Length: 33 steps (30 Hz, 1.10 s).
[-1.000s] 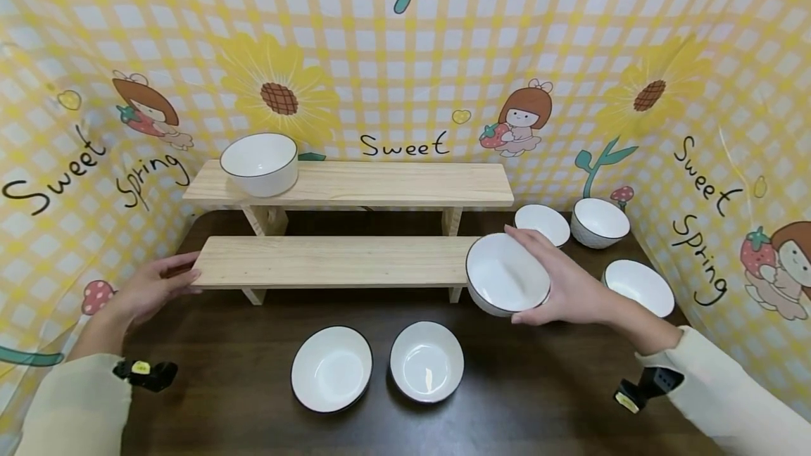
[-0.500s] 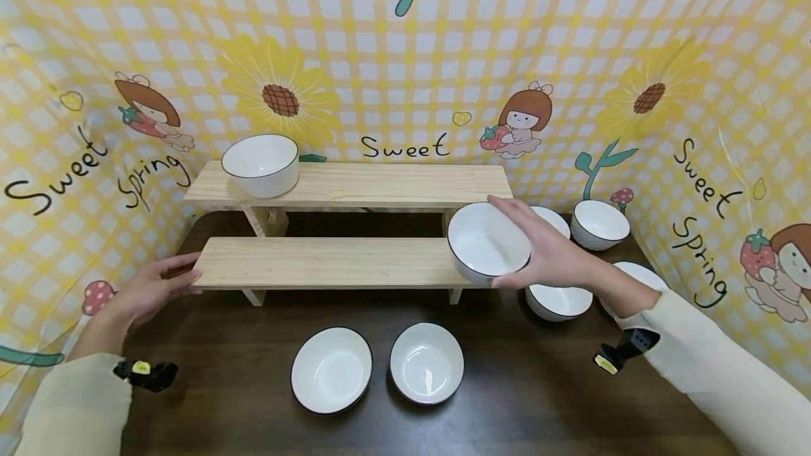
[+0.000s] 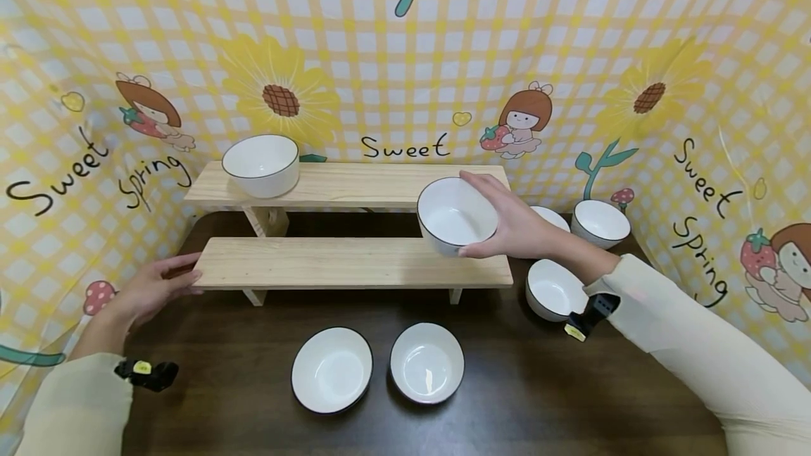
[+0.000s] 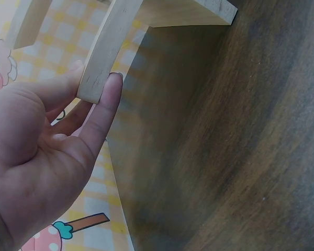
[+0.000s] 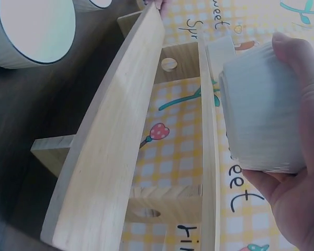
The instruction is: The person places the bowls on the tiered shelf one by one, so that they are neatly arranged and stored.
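Observation:
My right hand (image 3: 510,220) grips a white bowl (image 3: 455,213) with a dark rim by its right side, thumb in front and fingers behind. The bowl is held above the right part of the two-tier wooden shelf (image 3: 329,262); in the right wrist view its ribbed outer wall (image 5: 261,104) shows. At the lower board's left end, my left hand (image 3: 152,288) pinches the board, with the thumb on one face and fingers on the other in the left wrist view (image 4: 52,136). Another white bowl (image 3: 261,166) stands at the upper board's left end.
Two white bowls, one left (image 3: 332,370) and one right (image 3: 427,363), stand on the dark table before the shelf. Several more white bowls, including a near one (image 3: 554,290) and a textured one (image 3: 600,222), stand to its right. Yellow checked cloth (image 3: 405,76) encloses the back and sides.
My right hand has carried the bowl leftward and away from me, from the lower board's right end toward the upper board. My left hand has stayed on the lower board.

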Tool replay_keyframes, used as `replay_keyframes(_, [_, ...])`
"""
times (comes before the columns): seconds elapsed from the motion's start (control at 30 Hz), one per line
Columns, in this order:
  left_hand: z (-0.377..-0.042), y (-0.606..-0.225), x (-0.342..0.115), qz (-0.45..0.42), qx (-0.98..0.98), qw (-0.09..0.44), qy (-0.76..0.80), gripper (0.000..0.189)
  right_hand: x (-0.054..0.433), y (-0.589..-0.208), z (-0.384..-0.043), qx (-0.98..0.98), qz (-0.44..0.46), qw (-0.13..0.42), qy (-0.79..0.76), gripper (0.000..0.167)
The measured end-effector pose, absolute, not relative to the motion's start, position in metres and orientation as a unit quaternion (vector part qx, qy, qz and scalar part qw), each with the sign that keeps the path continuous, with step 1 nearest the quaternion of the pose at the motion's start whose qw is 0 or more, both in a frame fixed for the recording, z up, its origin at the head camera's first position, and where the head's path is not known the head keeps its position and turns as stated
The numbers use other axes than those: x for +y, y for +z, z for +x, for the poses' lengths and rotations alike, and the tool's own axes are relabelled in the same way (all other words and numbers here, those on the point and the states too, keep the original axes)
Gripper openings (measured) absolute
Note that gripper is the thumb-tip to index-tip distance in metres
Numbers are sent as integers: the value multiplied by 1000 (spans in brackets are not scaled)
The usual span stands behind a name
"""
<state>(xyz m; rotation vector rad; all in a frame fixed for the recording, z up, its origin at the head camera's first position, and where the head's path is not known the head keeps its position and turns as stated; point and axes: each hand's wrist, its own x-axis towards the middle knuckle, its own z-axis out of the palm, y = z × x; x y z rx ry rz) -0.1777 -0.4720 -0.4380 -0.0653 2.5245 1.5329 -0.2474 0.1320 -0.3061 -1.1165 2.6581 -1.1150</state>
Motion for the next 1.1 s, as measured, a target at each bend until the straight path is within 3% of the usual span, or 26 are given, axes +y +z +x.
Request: replay_keyframes(1.1, [-180, -440, -475, -42, 845, 110, 522, 62, 35, -292, -290, 864, -307, 29, -398, 112])
